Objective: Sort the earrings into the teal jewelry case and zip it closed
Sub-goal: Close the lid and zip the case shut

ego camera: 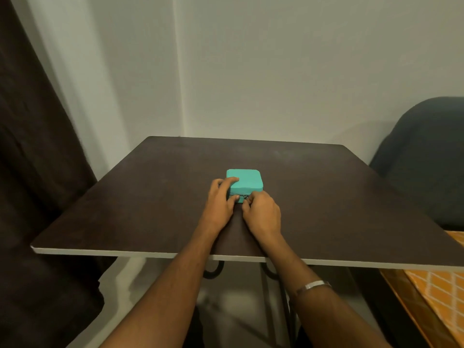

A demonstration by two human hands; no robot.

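A small square teal jewelry case lies with its lid down in the middle of the dark table. My left hand grips its near left corner, fingers on the lid and thumb on the front wall. My right hand pinches the metal zipper pull at the middle of the front wall. No earrings are in sight.
The dark table has a pale front edge. A dark curtain hangs at the left. A dark padded chair back stands at the right, with an orange patterned cloth below it. A pale wall is behind.
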